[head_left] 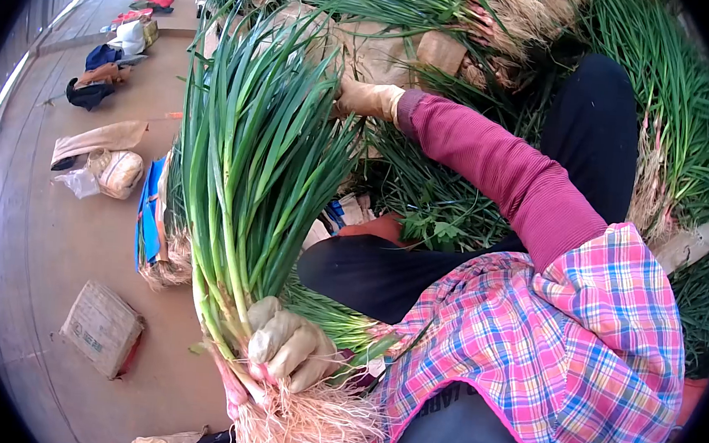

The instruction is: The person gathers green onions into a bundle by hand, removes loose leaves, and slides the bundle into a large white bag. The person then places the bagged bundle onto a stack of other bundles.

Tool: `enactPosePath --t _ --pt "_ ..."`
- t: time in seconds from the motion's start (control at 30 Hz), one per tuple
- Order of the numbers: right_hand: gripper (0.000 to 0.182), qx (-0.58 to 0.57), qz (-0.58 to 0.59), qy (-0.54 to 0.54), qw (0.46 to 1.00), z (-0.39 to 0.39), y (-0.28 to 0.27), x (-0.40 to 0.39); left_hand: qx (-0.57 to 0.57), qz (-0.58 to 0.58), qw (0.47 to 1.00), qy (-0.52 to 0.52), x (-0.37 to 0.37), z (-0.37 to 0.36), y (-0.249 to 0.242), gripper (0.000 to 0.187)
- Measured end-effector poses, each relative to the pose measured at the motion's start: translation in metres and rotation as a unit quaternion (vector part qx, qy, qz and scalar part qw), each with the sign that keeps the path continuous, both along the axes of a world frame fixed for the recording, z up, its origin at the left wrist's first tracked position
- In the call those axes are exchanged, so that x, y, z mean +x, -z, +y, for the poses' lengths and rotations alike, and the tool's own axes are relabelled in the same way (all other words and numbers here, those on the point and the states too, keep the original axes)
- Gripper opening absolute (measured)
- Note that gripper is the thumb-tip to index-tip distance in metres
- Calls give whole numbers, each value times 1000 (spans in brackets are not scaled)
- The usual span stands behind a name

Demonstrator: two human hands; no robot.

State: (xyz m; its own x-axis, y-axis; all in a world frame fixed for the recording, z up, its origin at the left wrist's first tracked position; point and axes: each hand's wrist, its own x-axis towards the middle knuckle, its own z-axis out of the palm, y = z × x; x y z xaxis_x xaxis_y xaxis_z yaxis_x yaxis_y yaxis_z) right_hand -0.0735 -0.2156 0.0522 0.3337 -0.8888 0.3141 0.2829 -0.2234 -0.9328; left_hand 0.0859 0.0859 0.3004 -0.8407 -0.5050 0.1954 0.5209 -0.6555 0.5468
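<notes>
My left hand (290, 346), in a pale glove, is closed round a large bunch of spring onions (251, 155) just above the roots. The long green leaves rise upward, while pinkish bulbs and shaggy pale roots (305, 430) hang below the fist. My right hand (370, 99), also gloved, reaches across to the right side of the leaf tops. Its fingers are hidden at the edge of the leaves, so its grip cannot be made out.
More spring onions (662, 121) lie at the right, with another pile (405, 1) at the top. A blue-wrapped bundle (151, 214) stands left of my bunch. A worn square block (103, 328) and scattered cloths (103, 77) are on the brown floor (25, 279). My bent knees (597, 107) flank loose greens.
</notes>
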Motion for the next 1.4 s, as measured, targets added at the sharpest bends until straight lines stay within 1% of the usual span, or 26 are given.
enactPosePath --t 0.1,0.23,0.33,0.37,0.4,0.43,0.5,0.57,0.7,0.73,0.77,0.8,0.83,0.87,0.93,1.03,1.07,1.1,1.17,1.2,1.23,1.27,1.3,1.33,1.37,1.4 --pt "23 65 -53 -36 996 3 4 -15 1 3 1000 -2 2 1 0 48" --pt "13 258 -163 126 944 13 24 -69 3 8 1000 -3 3 2 1 49" --pt "12 197 -171 104 960 13 76 -90 5 10 1000 -9 6 2 2 50" --pt "16 64 172 11 983 18 84 -94 3 11 1000 -10 6 2 0 50" --pt "21 -78 488 -83 866 26 91 -97 7 11 1000 -14 6 3 3 51" --pt "26 -210 735 -162 624 31 95 -100 9 9 1000 -16 6 1 6 51" --pt "29 26 601 -17 798 59 66 -103 2 14 1000 -16 9 -1 8 51" --pt "29 -39 482 123 866 73 44 -102 1 13 1000 -20 9 -6 14 52" --pt "23 -64 458 240 854 78 -32 -118 8 28 1000 -9 13 -17 53 53" --pt "22 -81 437 252 860 79 -47 -129 15 61 998 18 22 -24 75 65" --pt "21 -98 416 263 865 79 -59 -139 35 81 996 30 20 -28 88 63" --pt "21 -122 352 301 878 75 -57 -147 36 33 999 -22 31 -23 94 54" --pt "19 -71 338 257 903 80 -78 -157 38 -15 996 -74 45 -18 104 47" --pt "17 -97 260 258 925 76 -79 -164 -33 98 992 74 67 -52 158 45" --pt "13 -81 146 253 953 75 -88 -178 -49 104 991 63 61 -49 161 45" --pt "15 -65 233 266 933 54 -83 -190 -82 91 992 37 48 -41 154 43" --pt "16 -42 269 216 937 50 -83 -190 -61 166 973 147 28 -54 150 42" --pt "22 -12 324 194 926 40 -71 -185 -29 221 964 143 32 -51 169 39" --pt "38 -25 335 186 923 19 -38 -164 -58 253 950 175 61 -68 206 49" --pt "48 12 284 169 944 13 -33 -154 -153 99 963 198 61 -82 220 49" --pt "59 47 230 151 960 7 -29 -143 -243 -58 945 213 60 -96 232 49" --pt "61 -19 189 176 966 -4 -18 -131 -327 -213 895 218 56 -108 242 50" --pt "48 46 43 126 990 -7 -21 -120 -399 -361 815 215 54 -118 249 51" --pt "42 47 5 105 993 -11 -24 -116 -453 -500 710 202 57 -121 253 52" --pt "37 42 -31 83 995 -23 -26 -112 -455 -503 709 191 78 -94 256 52" --pt "29 58 -48 116 990 -36 -19 -112 -364 -199 902 122 113 -43 257 39"
